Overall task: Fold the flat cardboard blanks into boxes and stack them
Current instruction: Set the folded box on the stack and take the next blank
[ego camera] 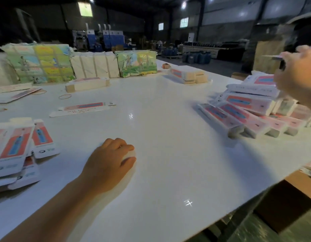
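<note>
A pile of flat pink-and-white cardboard blanks lies at the table's left edge. One single blank lies flat further back. To the right, folded boxes are stacked in overlapping rows. My left hand rests on the white table with its fingers curled under and nothing in it. My right hand is raised over the back of the folded stack. It is closed on a thin piece of cardboard seen edge-on and blurred.
A folded box and a second small stack sit farther back. Rubber bands lie at the back left. Strapped bundles of printed sheets line the far edge. The table's edge runs diagonally at lower right, with brown cartons below.
</note>
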